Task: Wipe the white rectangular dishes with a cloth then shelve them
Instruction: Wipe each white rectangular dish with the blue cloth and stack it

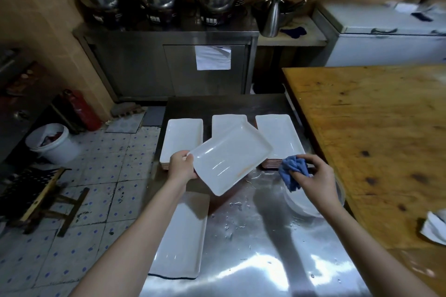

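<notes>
The wet steel table (253,248) carries three stacks of white dishes (277,137), a long dish (183,236) and a bowl (304,207).

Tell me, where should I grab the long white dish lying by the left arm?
Grip the long white dish by its long left rim, coming from the table's left edge. It lies flat, and that rim sits right at the edge, so fingers might slip under there.
</notes>
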Available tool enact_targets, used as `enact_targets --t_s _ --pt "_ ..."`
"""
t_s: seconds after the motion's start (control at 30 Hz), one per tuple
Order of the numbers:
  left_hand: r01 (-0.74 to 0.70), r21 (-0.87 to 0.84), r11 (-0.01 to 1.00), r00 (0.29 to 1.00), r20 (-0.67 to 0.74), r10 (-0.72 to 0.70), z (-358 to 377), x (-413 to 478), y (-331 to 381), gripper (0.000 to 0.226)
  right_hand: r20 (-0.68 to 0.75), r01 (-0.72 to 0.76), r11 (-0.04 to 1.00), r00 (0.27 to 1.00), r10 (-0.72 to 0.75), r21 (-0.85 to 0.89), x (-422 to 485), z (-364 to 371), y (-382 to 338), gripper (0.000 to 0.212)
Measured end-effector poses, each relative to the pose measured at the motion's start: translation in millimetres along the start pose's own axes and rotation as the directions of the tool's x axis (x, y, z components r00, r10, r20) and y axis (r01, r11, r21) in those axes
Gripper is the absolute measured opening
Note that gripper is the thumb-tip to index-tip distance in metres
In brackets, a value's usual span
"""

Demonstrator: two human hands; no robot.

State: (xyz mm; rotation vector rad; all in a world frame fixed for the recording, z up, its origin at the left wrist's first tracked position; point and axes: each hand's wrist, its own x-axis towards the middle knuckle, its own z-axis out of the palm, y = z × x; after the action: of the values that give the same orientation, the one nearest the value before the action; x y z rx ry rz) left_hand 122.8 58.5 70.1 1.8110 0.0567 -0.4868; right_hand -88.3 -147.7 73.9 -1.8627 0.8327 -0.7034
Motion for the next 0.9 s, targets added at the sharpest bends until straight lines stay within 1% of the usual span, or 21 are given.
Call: enact_targets --t_s 0.13,0.23,0.37,0.43,0.53,0.63,0.77,0.9 --pt "-0.071 0.111 0.991 0.996 0.053 0.065 19.9 -5.5 9.9 0.021 -0.04 -0.02 0.999 0.999 0.021 0.026 -3.6 -14.2 2.0 0.033" --pt "-0.13 0.19 0.973 0.989 0.098 0.113 33.9 -9.9 15.4 0.02 -0.042 -0.036 0.999 0.998 0.038 0.04 -3.9 -21.0 2.8 0.033" --pt "-0.185 0.221 0.958 0.975 0.162 0.152 48.9 -15.4 24.4 0.02 -0.008 -0.046 0.998 0.999 0.046 0.031 -0.7 -24.0 5.9 0.032" --pt "-0.197 0.216 0.956 0.968 0.197 0.155 53.0 -14.5 25.7 0.026 0.005 -0.054 0.998 0.999 0.054 0.019 2.8 -22.7 7.7 0.031" --pt "-0.187 0.186 0.965 0.963 0.227 0.143 57.1 -10.1 21.0 0.026 0.03 -0.06 0.998 0.998 0.06 -0.003 9.4 -17.3 7.1 0.029" --pt "-0.223 0.167 0.96 0.952 0.248 0.178 59.2 -15.6 24.6 0.026 0.041 -0.055 0.998 0.998 0.055 -0.019 15.9 -10.1 -1.9 0.029" --pt "-0.271 0.127 0.954 0.937 0.261 0.232 57.6 -24.3 33.5 0.02 0.001 -0.032 0.999 0.999 0.032 -0.043 29.2 -2.7 -12.7 0.029" --pt "-0.298 0.079 0.951 0.918 0.296 0.263 52.5 -32.1 38.3 0.016 -0.066 -0.032 0.99 0.998 0.023 -0.136 40.1 0.8 -16.1 0.035"
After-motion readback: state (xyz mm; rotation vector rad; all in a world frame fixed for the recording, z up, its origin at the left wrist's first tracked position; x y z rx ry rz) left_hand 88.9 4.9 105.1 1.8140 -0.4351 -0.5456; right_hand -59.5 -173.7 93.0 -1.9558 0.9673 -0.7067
